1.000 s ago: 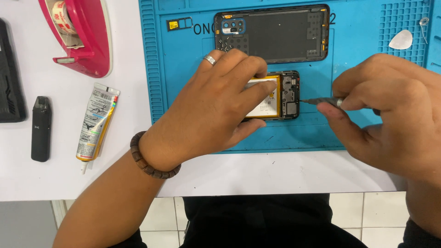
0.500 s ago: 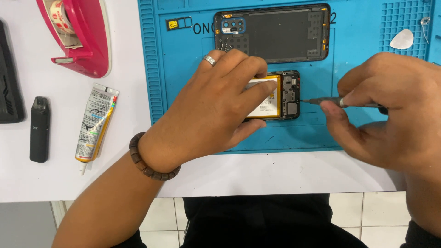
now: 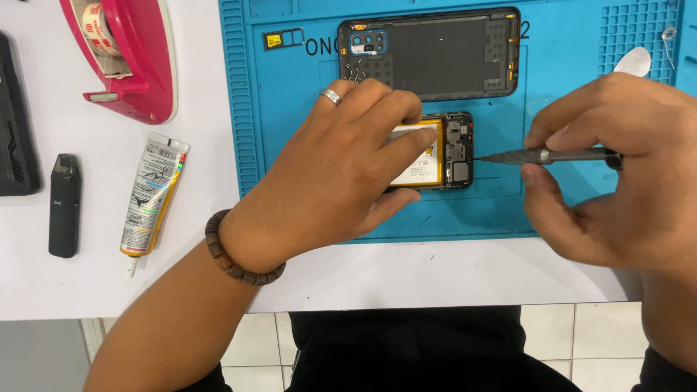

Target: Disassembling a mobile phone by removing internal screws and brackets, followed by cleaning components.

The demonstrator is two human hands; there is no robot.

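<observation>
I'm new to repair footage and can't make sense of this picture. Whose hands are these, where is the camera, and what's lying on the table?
The camera sits on the person's head and looks down at their own two hands. The left hand presses down an opened phone, its battery and inner parts showing. The right hand holds a thin screwdriver in a finger grip, its tip at the phone's edge. Both work over a blue repair mat on a white table. The phone's removed back cover lies above. To the left are a glue tube, a pink tape dispenser and a small black device.
</observation>
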